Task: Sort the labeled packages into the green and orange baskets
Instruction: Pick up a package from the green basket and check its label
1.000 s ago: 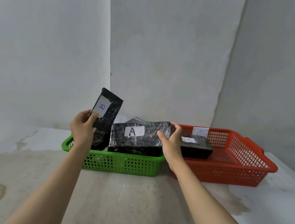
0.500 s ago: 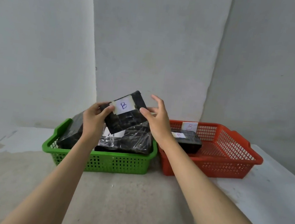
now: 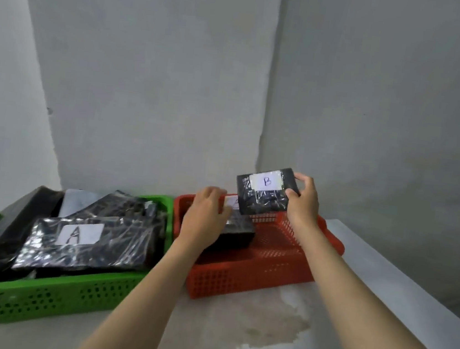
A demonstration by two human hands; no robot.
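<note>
The right hand is pinching the B package by its right edge, holding it in the air above the orange basket. The left hand, fingers loosely curled, is hovering over another black package lying in that basket; whether it is touching it cannot be told. The green basket, just beside on the surface, is holding the A package atop others.
</note>
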